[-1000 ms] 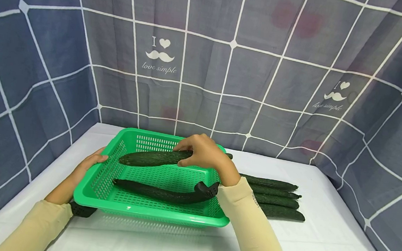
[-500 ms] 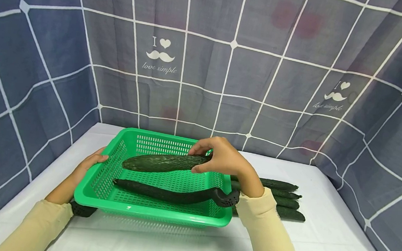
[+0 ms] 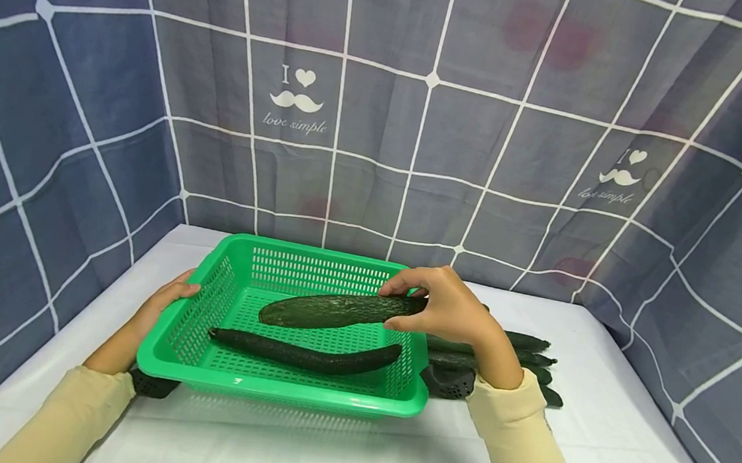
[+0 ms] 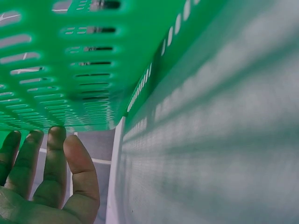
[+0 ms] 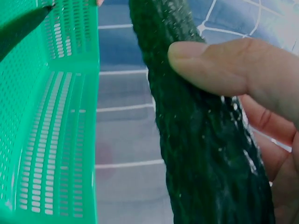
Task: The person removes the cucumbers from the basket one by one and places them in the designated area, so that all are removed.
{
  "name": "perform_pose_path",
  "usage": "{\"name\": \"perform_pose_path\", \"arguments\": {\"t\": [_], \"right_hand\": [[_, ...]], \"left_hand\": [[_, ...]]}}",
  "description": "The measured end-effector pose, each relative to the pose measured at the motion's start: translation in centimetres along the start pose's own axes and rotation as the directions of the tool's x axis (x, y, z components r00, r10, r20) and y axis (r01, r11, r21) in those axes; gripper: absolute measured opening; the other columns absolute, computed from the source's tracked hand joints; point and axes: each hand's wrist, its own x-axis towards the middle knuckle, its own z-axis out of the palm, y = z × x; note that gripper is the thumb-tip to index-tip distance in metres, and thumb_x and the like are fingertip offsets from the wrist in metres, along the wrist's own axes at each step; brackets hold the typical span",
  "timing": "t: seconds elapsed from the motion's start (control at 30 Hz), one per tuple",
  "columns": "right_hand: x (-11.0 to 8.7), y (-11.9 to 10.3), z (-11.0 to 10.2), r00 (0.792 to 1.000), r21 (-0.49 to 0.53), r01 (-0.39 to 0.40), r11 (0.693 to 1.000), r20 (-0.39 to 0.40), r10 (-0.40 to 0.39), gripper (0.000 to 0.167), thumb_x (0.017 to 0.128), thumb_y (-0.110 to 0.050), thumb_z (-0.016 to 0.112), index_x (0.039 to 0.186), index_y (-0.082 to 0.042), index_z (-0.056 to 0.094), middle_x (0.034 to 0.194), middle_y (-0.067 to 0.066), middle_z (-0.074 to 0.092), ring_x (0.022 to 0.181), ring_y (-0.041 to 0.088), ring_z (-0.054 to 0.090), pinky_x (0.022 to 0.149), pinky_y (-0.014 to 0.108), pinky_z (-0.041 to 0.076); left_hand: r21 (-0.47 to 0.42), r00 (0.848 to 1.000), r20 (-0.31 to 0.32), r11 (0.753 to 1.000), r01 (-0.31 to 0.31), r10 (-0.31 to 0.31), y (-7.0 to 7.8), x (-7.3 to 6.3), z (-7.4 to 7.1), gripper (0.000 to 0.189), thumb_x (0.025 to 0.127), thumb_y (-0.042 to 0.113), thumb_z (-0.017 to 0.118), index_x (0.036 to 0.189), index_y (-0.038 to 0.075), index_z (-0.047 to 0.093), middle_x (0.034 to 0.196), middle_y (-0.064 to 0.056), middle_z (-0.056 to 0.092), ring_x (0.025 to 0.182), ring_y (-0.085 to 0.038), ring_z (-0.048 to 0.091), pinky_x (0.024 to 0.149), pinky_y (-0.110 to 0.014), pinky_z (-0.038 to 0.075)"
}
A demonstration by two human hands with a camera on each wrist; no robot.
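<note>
My right hand pinches a long dark-green cucumber between thumb and fingers, holding it over the right half of a green slotted basket. In the right wrist view the thumb presses along the bumpy skin of the cucumber. A second, slightly bent cucumber lies inside the basket near its front wall. On the basket's left side, my left hand holds the rim. The left wrist view shows its fingers reaching up to the slotted outside of the basket.
Several more cucumbers lie side by side on the white tabletop, right of the basket and partly behind my right arm. A grey-blue checked curtain encloses the back and sides.
My right hand has moved to the right with the cucumber, whose left end has shifted from the basket's left side toward its middle. The left hand and basket stay in place.
</note>
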Motion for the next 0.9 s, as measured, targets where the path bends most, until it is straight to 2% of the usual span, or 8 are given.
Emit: {"name": "perform_pose_path", "arguments": {"t": [0.2,0.27,0.33,0.43,0.57,0.67,0.77,0.9], "right_hand": [[-2.0,1.2,-0.6,0.997,-0.023,0.049,0.999,-0.062,-0.051,0.033,0.079,-0.007,0.094,0.11,-0.01,0.083,0.103,-0.006,0.079,0.094,0.009,0.071,0.087,0.035,0.058],[-2.6,1.6,-0.7,0.994,-0.031,0.075,0.997,-0.079,-0.078,0.033,0.079,-0.005,0.094,0.11,-0.008,0.083,0.103,-0.005,0.08,0.091,0.009,0.07,0.085,0.033,0.058],[-3.1,2.0,-0.8,0.991,-0.036,0.088,0.995,-0.094,-0.091,0.033,0.079,-0.004,0.094,0.109,-0.008,0.083,0.103,-0.005,0.08,0.09,0.008,0.069,0.084,0.03,0.058],[-4.0,2.5,-0.9,0.989,-0.029,0.093,0.995,-0.116,-0.096,0.033,0.078,-0.003,0.094,0.108,-0.008,0.083,0.102,-0.005,0.08,0.09,0.007,0.071,0.085,0.028,0.059],[-5.1,3.3,-1.0,0.985,-0.024,0.092,0.996,-0.143,-0.094,0.034,0.077,-0.002,0.095,0.108,-0.01,0.082,0.101,-0.006,0.079,0.092,0.008,0.073,0.086,0.025,0.059],[-5.9,4.0,-1.1,0.983,-0.03,0.098,0.995,-0.155,-0.102,0.034,0.077,-0.001,0.095,0.107,-0.012,0.082,0.1,-0.007,0.079,0.09,0.007,0.072,0.085,0.022,0.057],[-6.6,4.6,-1.1,0.982,-0.024,0.095,0.995,-0.16,-0.097,0.034,0.077,-0.001,0.095,0.106,-0.013,0.082,0.098,-0.007,0.079,0.088,0.007,0.072,0.083,0.02,0.056],[-7.5,5.3,-1.1,0.982,-0.023,0.071,0.997,-0.172,-0.074,0.033,0.077,0.0,0.095,0.106,-0.011,0.082,0.099,-0.005,0.08,0.09,0.006,0.073,0.085,0.018,0.055]], "left_hand": [[-0.013,1.0,0.011,1.0,-0.014,0.015,-0.2,0.2,-0.1,0.07,0.112,0.017,0.032,0.17,-0.009,0.002,0.141,0.017,0.055,0.112,0.004,0.06,0.092,-0.018,0.051],[0.005,1.0,0.016,1.0,-0.016,0.016,-0.1,0.2,-0.2,0.071,0.111,0.018,0.032,0.17,-0.009,0.002,0.157,0.005,0.052,0.136,-0.009,0.053,0.099,-0.015,0.045],[0.056,1.0,-0.001,0.998,0.0,0.0,0.0,0.3,-0.3,0.073,0.11,0.02,0.033,0.17,-0.009,0.001,0.173,-0.014,0.03,0.153,-0.02,0.034,0.102,-0.012,0.037],[0.118,1.0,-0.026,0.993,0.019,-0.016,0.0,0.3,-0.2,0.078,0.108,0.021,0.034,0.168,-0.011,-0.004,0.176,-0.027,0.004,0.154,-0.013,0.026,0.1,-0.01,0.032],[0.091,1.0,-0.02,0.996,-0.01,0.012,-0.3,0.3,-0.3,0.074,0.108,0.018,0.033,0.166,-0.015,0.0,0.152,0.015,0.046,0.118,0.015,0.046,0.095,-0.012,0.039],[0.096,0.999,-0.019,0.995,-0.028,0.03,-0.4,0.3,-0.3,0.073,0.108,0.017,0.033,0.166,-0.016,0.002,0.134,0.031,0.044,0.113,0.02,0.046,0.095,-0.012,0.039],[0.111,1.0,-0.028,0.994,-0.003,0.006,-0.4,0.4,-0.2,0.074,0.108,0.019,0.033,0.167,-0.014,0.001,0.16,0.004,0.037,0.118,0.017,0.043,0.096,-0.012,0.037],[0.123,0.999,-0.031,0.992,0.032,-0.029,-0.2,0.4,-0.1,0.077,0.108,0.022,0.032,0.168,-0.011,-0.003,0.173,-0.035,0.002,0.135,0.006,0.037,0.098,-0.011,0.035]]}}
